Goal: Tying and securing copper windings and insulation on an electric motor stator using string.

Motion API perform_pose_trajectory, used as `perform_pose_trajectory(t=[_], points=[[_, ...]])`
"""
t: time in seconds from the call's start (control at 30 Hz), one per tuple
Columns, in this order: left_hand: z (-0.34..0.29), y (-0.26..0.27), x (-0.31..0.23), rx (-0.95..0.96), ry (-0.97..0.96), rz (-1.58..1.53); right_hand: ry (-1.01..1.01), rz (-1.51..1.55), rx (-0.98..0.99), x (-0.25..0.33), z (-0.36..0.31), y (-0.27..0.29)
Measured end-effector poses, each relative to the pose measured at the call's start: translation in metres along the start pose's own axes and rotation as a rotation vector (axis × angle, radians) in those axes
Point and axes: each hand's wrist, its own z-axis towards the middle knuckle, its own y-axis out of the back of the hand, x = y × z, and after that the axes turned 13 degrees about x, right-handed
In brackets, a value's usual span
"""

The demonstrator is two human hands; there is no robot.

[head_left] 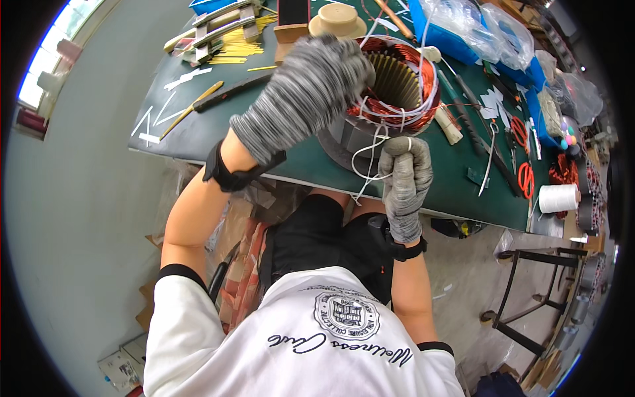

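Note:
A motor stator [395,79] with red-copper windings stands tilted up at the table's near edge, its ribbed bore showing. White cord is laced around the winding ends. My left hand [314,83], in a grey striped knit glove, is curled at the stator's left rim; it is slightly blurred, and whatever its fingers hold is hidden. Just below the stator's front, my right hand [406,178], gloved in grey, has its fingers pinched together on the white cord [360,153]. A loop of that cord hangs to the left of the right hand and rises to the windings.
On the green table [301,155] lie yellow strips [241,47], a yellow-handled tool [192,110], red-handled scissors [525,178] and white paper scraps. A cream round block [337,21] stands behind the stator. Blue bins [446,43] holding plastic bags line the right, near a white thread spool [559,198].

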Motion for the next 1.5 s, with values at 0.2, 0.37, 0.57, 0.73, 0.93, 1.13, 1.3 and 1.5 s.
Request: perform_pose_trajectory(t=[0.2, 0.37, 0.57, 0.73, 0.93, 1.13, 1.3, 1.5], points=[[-0.034, -0.016, -0.016, -0.735, 0.303, -0.456, 0.060, -0.023, -0.011, -0.003, 0.002, 0.000], [-0.026, -0.063, -0.075, -0.779, 0.509, -0.906, 0.055, -0.011, 0.020, -0.002, 0.002, 0.000], [-0.019, -0.081, -0.099, -0.907, 0.614, -0.834, 0.071, -0.040, 0.042, -0.004, 0.001, 0.002], [-0.011, -0.083, -0.109, -0.880, 0.575, -0.744, 0.096, -0.094, 0.074, -0.002, 0.004, 0.001], [-0.004, -0.080, -0.110, -0.822, 0.628, -0.809, 0.077, -0.129, 0.035, -0.006, 0.002, 0.006], [-0.005, -0.074, -0.109, -0.757, 0.712, -0.931, 0.152, -0.212, 0.071, -0.011, 0.001, 0.006], [0.001, -0.068, -0.115, -0.746, 0.700, -0.917, 0.136, -0.155, 0.069, -0.014, 0.001, 0.009], [-0.001, -0.068, -0.118, -0.722, 0.694, -0.925, 0.166, -0.138, 0.067, -0.015, 0.002, 0.008]])
